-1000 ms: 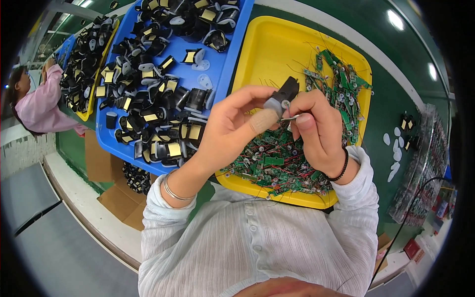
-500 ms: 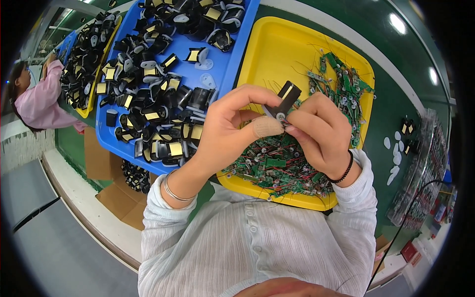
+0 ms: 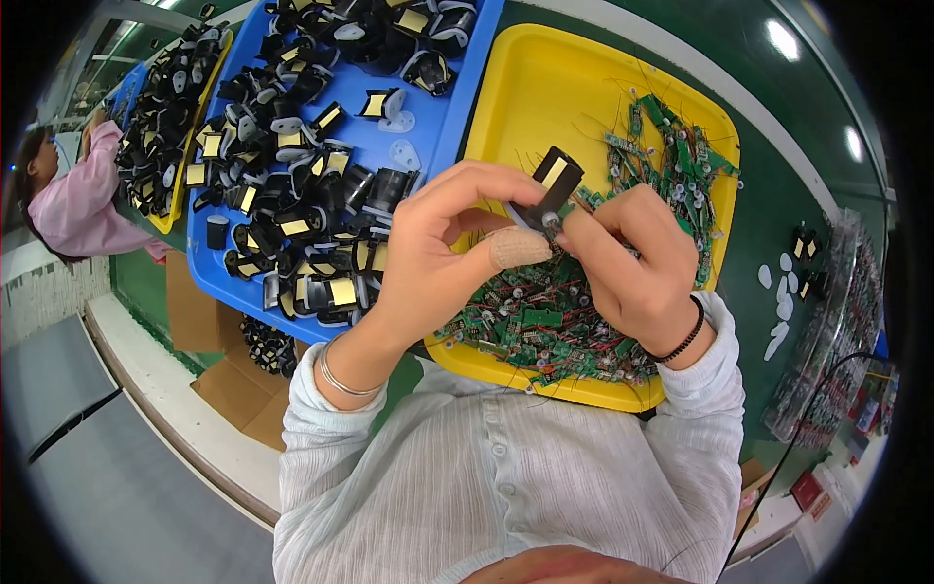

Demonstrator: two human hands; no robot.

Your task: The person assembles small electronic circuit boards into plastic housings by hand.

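Both forearms rise from the lower edge, bent inward, so that the hands meet over the near yellow tray [image 3: 530,83]. The left hand [image 3: 438,234], its thumb wrapped in a tan covering, has its grip closed on one black housing [image 3: 556,183], which is tilted with its far end up and to the right. The right hand [image 3: 642,263] is curled, forefinger at the housing's near end; how tightly its grip closes, and on what, cannot be told.

Counts: two hands, one housing between them, and two loose translucent flat pieces [image 3: 404,153] on the bare part of the blue tray [image 3: 472,97]. The piled parts overlap too much to count.

Containers: the near yellow tray, on the green desk [image 3: 778,180], holds green circuit boards [image 3: 535,319] with thin wires; the blue tray, to its left, holds many black housings with pale yellow patches; a cardboard box [image 3: 258,404] below holds more dark parts.
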